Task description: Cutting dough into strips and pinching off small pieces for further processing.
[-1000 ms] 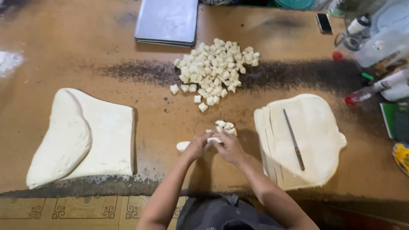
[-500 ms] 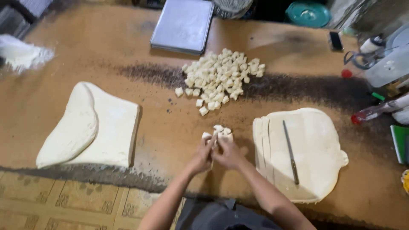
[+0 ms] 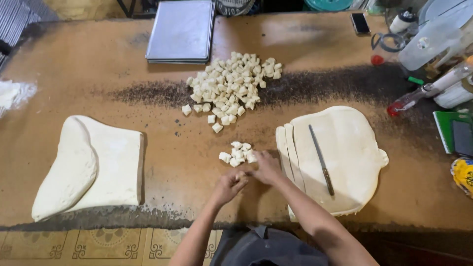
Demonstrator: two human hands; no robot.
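Note:
My left hand (image 3: 228, 185) and my right hand (image 3: 266, 167) meet fingertip to fingertip on the brown table (image 3: 74, 74), low in the middle. Both are curled and pinch a small pale bit of dough between them, which is mostly hidden. Just above the fingers lies a small heap of cut dough pieces (image 3: 237, 153), and my right hand's knuckles touch its edge. A large pile of dough cubes (image 3: 231, 83) lies farther back. To the right of my right hand is a flat dough sheet (image 3: 350, 148) with strips cut along its left side and a knife (image 3: 321, 160) resting on it.
A folded slab of dough (image 3: 88, 167) lies at the left. A stack of metal trays (image 3: 182, 32) sits at the back centre, with a phone (image 3: 360, 23) to its right. Bottles and containers (image 3: 433, 44) crowd the right edge. A dark band of spilled grains (image 3: 315, 86) crosses the table.
The short dough strip seen left of my hands a second ago is gone from view. The small heap has gained pieces. My hands stay together just below the heap.

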